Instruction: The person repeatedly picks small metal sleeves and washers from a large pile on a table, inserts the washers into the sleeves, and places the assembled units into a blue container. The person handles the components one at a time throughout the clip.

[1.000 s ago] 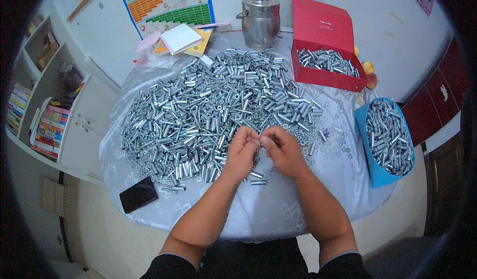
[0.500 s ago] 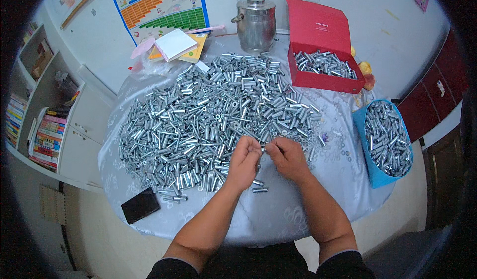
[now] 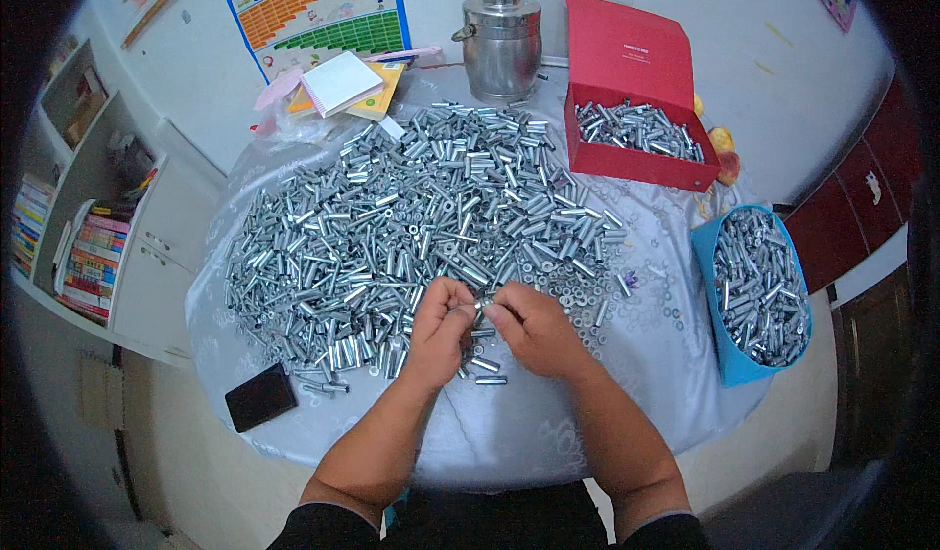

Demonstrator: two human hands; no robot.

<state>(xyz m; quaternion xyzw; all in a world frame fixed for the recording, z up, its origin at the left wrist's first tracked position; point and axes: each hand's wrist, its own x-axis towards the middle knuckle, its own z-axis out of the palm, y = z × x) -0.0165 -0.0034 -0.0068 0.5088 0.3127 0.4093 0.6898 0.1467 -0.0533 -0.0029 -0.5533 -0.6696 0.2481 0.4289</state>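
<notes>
Over the near edge of a big heap of silvery metal tubes and washers (image 3: 392, 227), my two hands meet. Thumb and fingers of my left hand (image 3: 439, 333) are closed on a small metal tube (image 3: 481, 307). My right hand (image 3: 537, 327) pinches at the same piece from the other side; its fingertips partly cover it, so any washer on it cannot be made out. Just below the hands, a loose tube (image 3: 491, 381) lies on the shiny tablecloth. Beyond my right hand, flat washers (image 3: 587, 305) are scattered.
At the back right stands an open red box (image 3: 641, 166) with tubes inside. A blue bin (image 3: 729, 344) full of metal parts is at the right edge. A steel pot (image 3: 502, 50), notebooks (image 3: 341, 84) and a black phone (image 3: 260, 398) are also on the table.
Both hands have shifted left and slightly nearer to me, staying together at the small metal piece. The whole view has moved a little too.
</notes>
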